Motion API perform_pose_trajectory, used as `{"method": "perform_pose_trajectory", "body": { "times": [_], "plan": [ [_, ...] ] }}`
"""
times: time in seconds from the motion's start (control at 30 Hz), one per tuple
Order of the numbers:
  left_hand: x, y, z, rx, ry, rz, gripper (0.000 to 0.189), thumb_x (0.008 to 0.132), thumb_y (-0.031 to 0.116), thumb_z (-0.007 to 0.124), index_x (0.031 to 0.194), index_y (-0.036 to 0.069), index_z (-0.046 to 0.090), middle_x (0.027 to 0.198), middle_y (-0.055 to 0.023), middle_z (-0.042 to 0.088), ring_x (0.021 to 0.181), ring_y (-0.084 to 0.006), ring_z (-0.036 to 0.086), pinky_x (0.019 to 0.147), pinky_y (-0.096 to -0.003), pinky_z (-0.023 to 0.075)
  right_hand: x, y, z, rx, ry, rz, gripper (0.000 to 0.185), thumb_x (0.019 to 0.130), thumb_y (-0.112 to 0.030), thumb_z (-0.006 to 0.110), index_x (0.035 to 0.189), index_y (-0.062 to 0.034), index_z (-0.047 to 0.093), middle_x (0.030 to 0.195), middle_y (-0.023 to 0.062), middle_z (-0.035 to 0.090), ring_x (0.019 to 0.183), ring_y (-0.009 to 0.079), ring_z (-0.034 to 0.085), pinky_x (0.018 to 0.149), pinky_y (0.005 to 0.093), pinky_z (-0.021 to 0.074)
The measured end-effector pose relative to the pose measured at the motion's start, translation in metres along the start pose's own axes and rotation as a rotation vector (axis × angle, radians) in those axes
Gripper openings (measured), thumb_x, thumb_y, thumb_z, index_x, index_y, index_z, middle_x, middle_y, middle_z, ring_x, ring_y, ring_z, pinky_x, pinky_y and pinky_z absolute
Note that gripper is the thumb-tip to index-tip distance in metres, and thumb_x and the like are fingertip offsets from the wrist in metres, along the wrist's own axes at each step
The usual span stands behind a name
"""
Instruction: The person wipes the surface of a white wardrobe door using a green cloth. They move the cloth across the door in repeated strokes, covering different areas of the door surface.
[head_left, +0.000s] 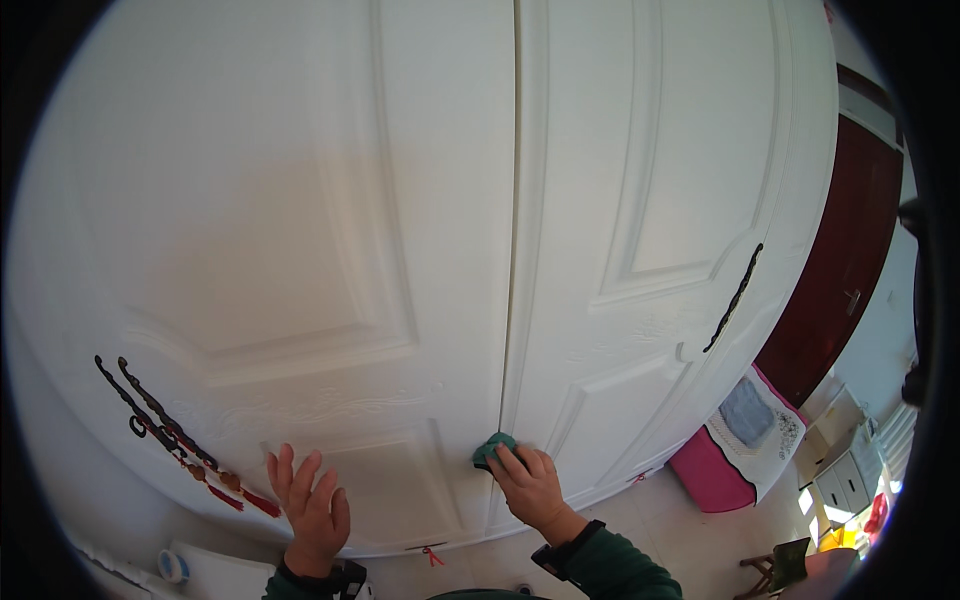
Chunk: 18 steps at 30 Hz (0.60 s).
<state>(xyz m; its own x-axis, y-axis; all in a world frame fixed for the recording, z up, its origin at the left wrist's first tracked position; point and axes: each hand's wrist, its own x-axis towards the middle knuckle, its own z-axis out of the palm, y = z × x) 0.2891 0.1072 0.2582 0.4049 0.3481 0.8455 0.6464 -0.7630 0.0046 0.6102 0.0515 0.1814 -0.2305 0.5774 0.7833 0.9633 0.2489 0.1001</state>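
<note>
My right hand (531, 484) presses a folded green cloth (493, 450) against a white wardrobe door (465, 300), low down at the seam between two doors. My left hand (309, 502) is raised with its fingers spread and holds nothing; whether it touches the lower door panel, I cannot tell. To its left, two dark ornate handles (161, 416) with red tassels (259, 504) hang on the doors. Another dark handle (733, 298) is on the right-hand door.
A dark red door (840, 255) stands at the right. Near it are a pink-covered piece of furniture (712, 472) with a white cloth, a white drawer cabinet (847, 480) and a folding stool (780, 566). A white surface (221, 574) lies at the lower left.
</note>
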Motion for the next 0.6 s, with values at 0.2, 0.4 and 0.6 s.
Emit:
{"method": "perform_pose_trajectory", "body": {
  "times": [0.2,0.4,0.6],
  "plan": [
    [0.043,-0.027,0.014,0.291,0.185,0.084,0.044,0.098,0.025,0.05,0.136,0.006,0.043,0.152,-0.021,0.032,0.144,-0.0529,0.019,0.113,-0.0704,0.0142,0.068,0.005,-0.04,-0.053,0.108,0.015,0.032,0.082,-0.009,0.062,0.113,-0.0087,0.071,0.132,0.0043,0.056,0.109,0.0234,0.051,0.09,0.0361,0.0427],
    [0.061,-0.041,0.029,0.453,0.228,0.042,0.05,0.099,0.033,0.047,0.139,0.003,0.045,0.155,-0.0229,0.031,0.144,-0.0517,0.019,0.114,-0.0683,0.0146,0.176,0.025,-0.091,-0.126,0.362,-0.001,0.037,0.078,-0.006,0.062,0.114,-0.0059,0.07,0.135,0.0075,0.056,0.11,0.0238,0.052,0.091,0.0346,0.0408],
    [0.057,-0.049,0.037,0.524,0.265,0.053,0.052,0.1,0.036,0.043,0.142,0.005,0.042,0.155,-0.022,0.03,0.143,-0.0527,0.022,0.114,-0.0686,0.0161,0.186,0.016,-0.078,-0.124,0.418,0.081,0.04,0.079,-0.006,0.059,0.117,-0.0053,0.068,0.139,0.0118,0.055,0.111,0.0285,0.051,0.092,0.0374,0.0403]
  ]
}}
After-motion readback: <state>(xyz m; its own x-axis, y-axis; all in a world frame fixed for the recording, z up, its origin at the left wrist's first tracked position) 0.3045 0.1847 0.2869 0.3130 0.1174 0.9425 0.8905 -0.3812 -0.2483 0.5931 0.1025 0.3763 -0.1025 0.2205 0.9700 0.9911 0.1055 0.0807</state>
